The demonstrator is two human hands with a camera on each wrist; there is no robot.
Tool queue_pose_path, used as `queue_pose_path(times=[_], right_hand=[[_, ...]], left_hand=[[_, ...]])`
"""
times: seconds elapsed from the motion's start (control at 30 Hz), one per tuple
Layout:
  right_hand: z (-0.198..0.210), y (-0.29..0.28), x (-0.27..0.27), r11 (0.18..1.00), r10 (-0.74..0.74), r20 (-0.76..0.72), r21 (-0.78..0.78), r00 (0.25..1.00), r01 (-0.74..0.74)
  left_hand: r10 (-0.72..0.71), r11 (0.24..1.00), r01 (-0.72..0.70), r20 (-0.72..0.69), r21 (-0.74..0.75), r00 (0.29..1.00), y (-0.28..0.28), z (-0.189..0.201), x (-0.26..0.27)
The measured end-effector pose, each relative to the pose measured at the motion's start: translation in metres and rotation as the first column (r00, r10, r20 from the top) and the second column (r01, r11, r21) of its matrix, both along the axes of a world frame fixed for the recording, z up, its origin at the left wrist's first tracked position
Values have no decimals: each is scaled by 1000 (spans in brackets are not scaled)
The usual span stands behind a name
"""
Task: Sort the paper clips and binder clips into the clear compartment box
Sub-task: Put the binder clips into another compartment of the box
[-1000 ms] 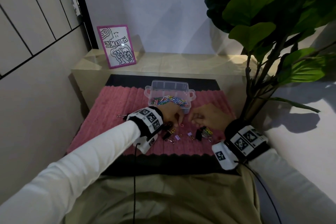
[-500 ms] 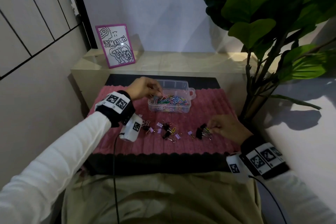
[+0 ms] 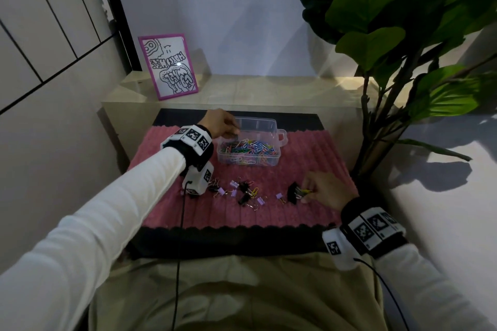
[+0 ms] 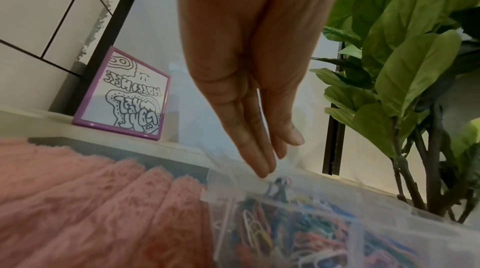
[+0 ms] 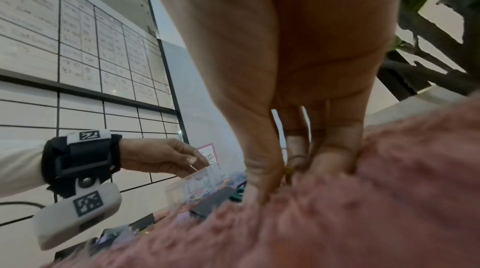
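Clear compartment box (image 3: pixel 279 140) sits toward the far side of the pink fuzzy mat (image 3: pixel 309 169); its near compartments are packed with coloured paper clips (image 3: pixel 248 148), its far compartments look bare.

Left hand (image 3: pixel 220 126) is at the box's far-left corner, fingers (image 4: pixel 253 145) straight and pressed together, tips pointing down just above the rim. A small dark clip-like item (image 4: pixel 279 186) lies just under the fingertips inside the box; too blurred to name, and no grasp shows, the hand is slack.

Right hand (image 3: pixel 326 189) rests on the mat, near side and to the right. Thumb and fingers (image 5: pixel 296 149) pinch a thin yellow wire loop, apparently a paper clip (image 3: pixel 305 191), beside a black binder clip (image 3: pixel 291 192).

More binder clips (image 3: pixel 243 191), black and lilac, lie scattered on the mat between the two hands, well apart from the box.
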State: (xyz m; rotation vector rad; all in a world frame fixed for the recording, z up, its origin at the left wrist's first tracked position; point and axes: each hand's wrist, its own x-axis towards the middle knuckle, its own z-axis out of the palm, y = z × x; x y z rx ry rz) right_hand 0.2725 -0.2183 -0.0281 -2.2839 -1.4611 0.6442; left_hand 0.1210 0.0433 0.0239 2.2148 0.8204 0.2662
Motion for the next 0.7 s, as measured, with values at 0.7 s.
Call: queue_pose_path(times=[0.7], right_hand=[[1, -17, 15, 913, -160, -521, 244, 839, 326]], left_hand=[[-479, 758, 633, -526, 154, 702, -111, -31, -2]])
